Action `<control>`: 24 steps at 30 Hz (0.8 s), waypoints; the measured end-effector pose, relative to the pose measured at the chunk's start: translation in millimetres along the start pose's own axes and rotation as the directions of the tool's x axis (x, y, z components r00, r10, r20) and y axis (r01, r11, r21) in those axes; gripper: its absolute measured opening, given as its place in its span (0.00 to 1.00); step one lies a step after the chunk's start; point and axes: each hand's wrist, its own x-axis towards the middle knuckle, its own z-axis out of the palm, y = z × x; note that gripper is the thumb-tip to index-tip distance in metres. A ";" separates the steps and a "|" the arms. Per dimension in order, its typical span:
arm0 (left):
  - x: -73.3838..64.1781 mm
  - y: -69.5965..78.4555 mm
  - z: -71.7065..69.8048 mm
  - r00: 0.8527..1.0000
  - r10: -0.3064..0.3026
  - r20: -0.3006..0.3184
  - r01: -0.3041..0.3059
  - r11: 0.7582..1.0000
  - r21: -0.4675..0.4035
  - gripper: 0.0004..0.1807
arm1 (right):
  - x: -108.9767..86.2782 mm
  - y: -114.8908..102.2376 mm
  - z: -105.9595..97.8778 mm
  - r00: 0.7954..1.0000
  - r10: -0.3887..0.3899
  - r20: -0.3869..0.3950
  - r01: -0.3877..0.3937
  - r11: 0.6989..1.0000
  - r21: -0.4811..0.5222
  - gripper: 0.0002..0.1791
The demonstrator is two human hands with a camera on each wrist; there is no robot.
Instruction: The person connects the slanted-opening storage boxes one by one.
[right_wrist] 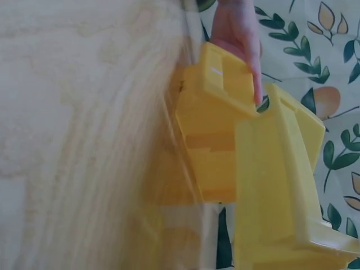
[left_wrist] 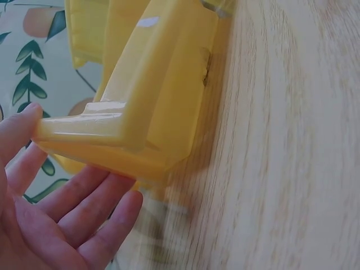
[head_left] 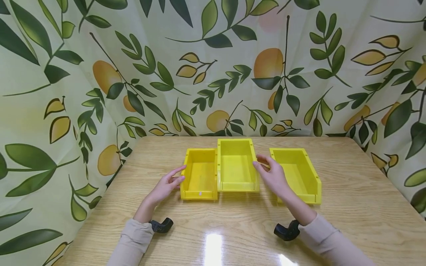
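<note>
Three yellow open-front bins are on or above the wooden table. My left hand [head_left: 167, 183] is at the outer side wall of the left bin [head_left: 199, 194], its fairly straight fingers touching the wall and rim. My right hand [head_left: 273, 175] grips the right wall of the middle bin [head_left: 237, 186], thumb at the rim. This bin sits higher than the left one, its left side right against that bin's right rim. In the right wrist view the middle bin [right_wrist: 264, 169] is off the tabletop; the right hand is out of that frame.
The third yellow bin [head_left: 299, 198] stands on the table [head_left: 359, 207], just right of my right hand. A leaf-and-fruit patterned curtain [head_left: 213, 74] hangs behind the table and along both sides. Black wrist devices [head_left: 162, 225] are on both forearms.
</note>
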 end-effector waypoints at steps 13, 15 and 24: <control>-0.8 0.4 -1.8 1.000 -0.007 0.012 0.007 1.000 0.005 0.30 | 22.0 -27.1 4.9 0.982 -0.187 0.020 0.188 0.966 -0.180 0.27; -1.0 0.2 -2.2 1.000 -0.007 0.012 0.007 1.000 0.007 0.30 | 24.0 -30.3 9.4 0.973 -0.228 0.016 0.227 0.951 -0.210 0.26; -1.0 0.6 -0.8 1.000 0.011 0.016 -0.011 1.000 0.002 0.31 | 29.4 -44.8 20.4 0.963 -0.251 0.092 0.268 0.915 -0.303 0.28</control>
